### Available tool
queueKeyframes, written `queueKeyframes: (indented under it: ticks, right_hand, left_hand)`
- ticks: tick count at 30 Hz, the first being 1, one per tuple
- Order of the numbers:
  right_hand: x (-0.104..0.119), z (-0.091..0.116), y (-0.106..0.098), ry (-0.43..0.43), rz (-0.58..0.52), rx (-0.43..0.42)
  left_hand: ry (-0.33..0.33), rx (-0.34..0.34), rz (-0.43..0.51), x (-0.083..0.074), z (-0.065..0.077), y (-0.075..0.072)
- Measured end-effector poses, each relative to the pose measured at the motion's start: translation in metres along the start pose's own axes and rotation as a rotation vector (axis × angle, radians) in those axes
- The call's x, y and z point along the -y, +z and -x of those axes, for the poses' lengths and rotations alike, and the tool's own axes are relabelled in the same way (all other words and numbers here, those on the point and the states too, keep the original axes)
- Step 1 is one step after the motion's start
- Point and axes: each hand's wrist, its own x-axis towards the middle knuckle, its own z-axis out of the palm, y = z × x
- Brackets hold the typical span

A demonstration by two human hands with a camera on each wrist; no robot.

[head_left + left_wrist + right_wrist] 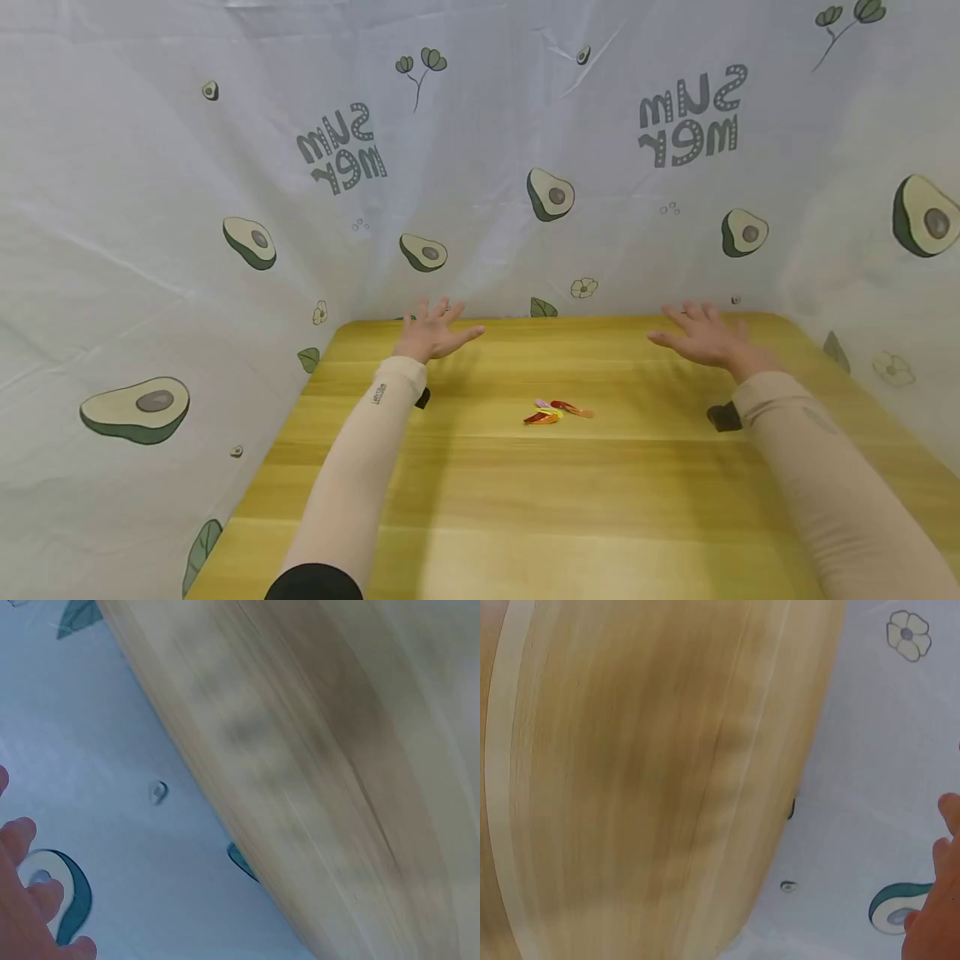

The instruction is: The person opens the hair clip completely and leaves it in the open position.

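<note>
In the head view a small cluster of colourful thin pieces [555,412], red, orange, yellow and lilac, lies mid-table; they are too small to tell their kind. My left hand [433,335] is held out over the table's far left part, fingers spread, touching nothing. Over the far right part hangs my right hand [703,336], its fingers also spread and holding nothing. Both hands are well apart from the cluster, one to each side. The wrist views show only fingertips of the left hand [34,900] and right hand [934,900] at their edges.
The wooden table [540,500] ends at a far edge. Behind it and along both sides hangs a pale sheet [480,150] printed with avocados, leaves and mirrored lettering. A black wrist device [724,417] sits under the right wrist.
</note>
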Motion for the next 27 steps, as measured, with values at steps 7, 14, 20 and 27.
queueKeyframes:
  ticks: [7, 14, 20, 27]
  right_hand:
    - [0.019, -0.003, 0.012, -0.082, 0.041, -0.006]
    - [0.041, -0.003, 0.027, -0.174, -0.095, 0.062]
    - [0.051, -0.003, 0.038, -0.222, -0.191, 0.083]
    - [0.054, -0.009, 0.05, -0.248, -0.254, 0.107]
  left_hand:
    - [0.064, -0.017, 0.013, -0.018, -0.002, 0.007]
    - [0.172, -0.038, 0.062, -0.035, -0.001, 0.021]
    - [0.262, -0.005, 0.159, -0.053, 0.0, 0.034]
    - [0.325, 0.046, 0.356, -0.063, 0.001, 0.048]
